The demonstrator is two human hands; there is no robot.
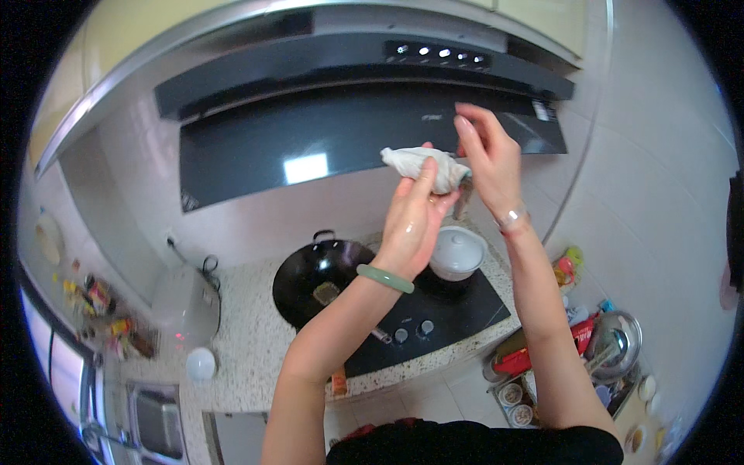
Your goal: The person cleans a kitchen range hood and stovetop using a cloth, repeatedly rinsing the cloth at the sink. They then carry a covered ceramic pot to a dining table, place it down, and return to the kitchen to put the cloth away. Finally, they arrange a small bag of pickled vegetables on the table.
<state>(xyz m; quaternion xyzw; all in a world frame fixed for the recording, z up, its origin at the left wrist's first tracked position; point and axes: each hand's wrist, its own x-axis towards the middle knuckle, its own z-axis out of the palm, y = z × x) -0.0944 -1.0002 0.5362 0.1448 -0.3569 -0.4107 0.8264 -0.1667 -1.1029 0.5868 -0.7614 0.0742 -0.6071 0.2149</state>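
My left hand (415,217) is raised in front of the range hood and grips a bunched white cloth (426,167), thumb on top and fingers beneath. A green bangle (385,278) circles that wrist. To its right, my right hand (494,159) is lifted beside the cloth, apart from it, with its fingers bent and nothing visible in them. A silver band (511,218) sits on the right wrist. The dark sloped front of the range hood (256,167) lies behind both hands, with lit buttons (444,53) along its upper part.
Below, a black wok (298,280) stands on the black cooktop (457,314), with a spatula's head (326,293) inside. A lidded white pot (457,252) is at the right. On the speckled counter (240,333) are a white bowl (201,363) and a boxy appliance (186,306); a sink (157,418) is at left.
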